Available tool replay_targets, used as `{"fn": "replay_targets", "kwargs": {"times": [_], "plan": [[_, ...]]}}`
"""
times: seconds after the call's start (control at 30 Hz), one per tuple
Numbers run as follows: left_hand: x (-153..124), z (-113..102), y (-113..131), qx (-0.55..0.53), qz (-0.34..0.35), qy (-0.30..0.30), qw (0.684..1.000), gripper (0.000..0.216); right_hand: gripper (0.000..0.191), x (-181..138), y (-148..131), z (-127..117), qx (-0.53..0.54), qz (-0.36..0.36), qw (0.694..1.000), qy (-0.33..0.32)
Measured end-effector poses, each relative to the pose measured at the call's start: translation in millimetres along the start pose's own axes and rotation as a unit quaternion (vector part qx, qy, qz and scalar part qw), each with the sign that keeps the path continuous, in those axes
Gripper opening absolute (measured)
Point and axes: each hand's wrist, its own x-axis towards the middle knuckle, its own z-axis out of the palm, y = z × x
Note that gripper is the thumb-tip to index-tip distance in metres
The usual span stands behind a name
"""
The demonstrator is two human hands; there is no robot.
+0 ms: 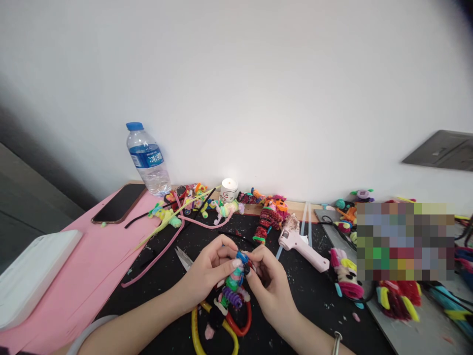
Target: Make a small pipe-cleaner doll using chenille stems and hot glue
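Note:
Over the black mat, my left hand (219, 264) and my right hand (271, 278) meet around a small, colourful pipe-cleaner figure (233, 282). Fingers of both hands pinch its blue and black top end. Its green middle and a purple coil hang below my left thumb. Partly under my left hand, a scissor blade (184, 258) pokes out. A yellow handle loop (195, 328) and a red handle loop (242, 328) show beneath the figure; which tool each belongs to is partly hidden. Right of my hands lies a pale pink glue gun (305, 247).
A water bottle (148, 162) leans by the wall, near a phone (118, 203) and a white box-like device (39, 276). Pink pipe cleaners (158, 256), a small white cup (229, 189) and a red fuzzy figure (263, 224) lie behind. Several figures crowd the grey board (380, 315).

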Motion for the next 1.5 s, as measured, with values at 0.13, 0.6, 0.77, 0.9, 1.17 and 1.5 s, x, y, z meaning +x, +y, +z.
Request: {"fn": "replay_targets", "kwargs": {"times": [0.13,0.6,0.77,0.9,1.17,1.5], "plan": [[1.1,-0.4,-0.2,0.001,-0.006,0.003,1.000,0.022,0.008,-0.3,-0.7,0.0,-0.017,-0.020,1.000,0.001],[-0.6,0.0,-1.4,-0.002,0.010,0.021,1.000,0.022,0.006,-2.8,-2.2,0.3,-0.059,-0.036,0.997,0.019],[-1.0,0.6,-0.1,-0.004,0.021,0.015,1.000,0.021,0.016,-2.7,-1.4,2.1,-0.041,-0.029,0.998,0.027],[-0.6,0.8,0.9,0.003,0.022,0.012,1.000,0.020,0.015,-3.6,-2.3,3.1,-0.040,-0.049,0.998,0.031],[-0.4,1.2,0.2,0.018,0.022,0.009,1.000,0.019,0.006,-6.0,-3.0,2.7,-0.061,-0.081,0.994,0.027],[-1.4,1.8,0.5,0.017,0.013,0.017,1.000,0.022,0.009,-7.6,-2.8,4.7,-0.083,-0.068,0.993,0.042]]}}
